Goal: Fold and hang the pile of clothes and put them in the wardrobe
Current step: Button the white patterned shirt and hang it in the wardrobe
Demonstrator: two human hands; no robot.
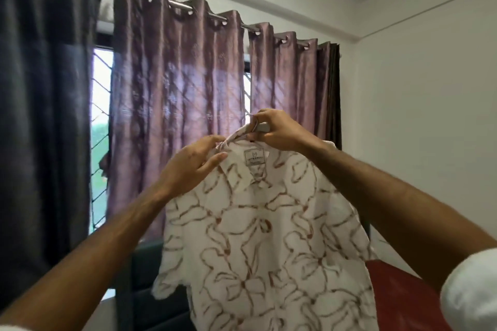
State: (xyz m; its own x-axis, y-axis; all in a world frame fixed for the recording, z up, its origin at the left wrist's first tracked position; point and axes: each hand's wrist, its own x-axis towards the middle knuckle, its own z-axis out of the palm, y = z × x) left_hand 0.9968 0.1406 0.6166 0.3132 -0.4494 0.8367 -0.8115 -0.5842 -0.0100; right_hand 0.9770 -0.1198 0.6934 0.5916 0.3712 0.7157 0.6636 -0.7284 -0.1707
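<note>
Here the right hand [279,130] grips the pale hanger's neck [261,127], while the left hand [197,160] pinches the collar of the white brown-patterned shirt [258,236] just beside it. Best to settle the collar evenly so neither shoulder slips.

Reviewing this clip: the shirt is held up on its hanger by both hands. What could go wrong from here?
1. The left hand only pinches the collar of the floral shirt; if that side is not seated on the hanger, the shirt may slide off.
2. The right hand grips the hanger near its hook, so the load could tip.
3. The wardrobe is out of view; the hem may snag in transit.
</note>
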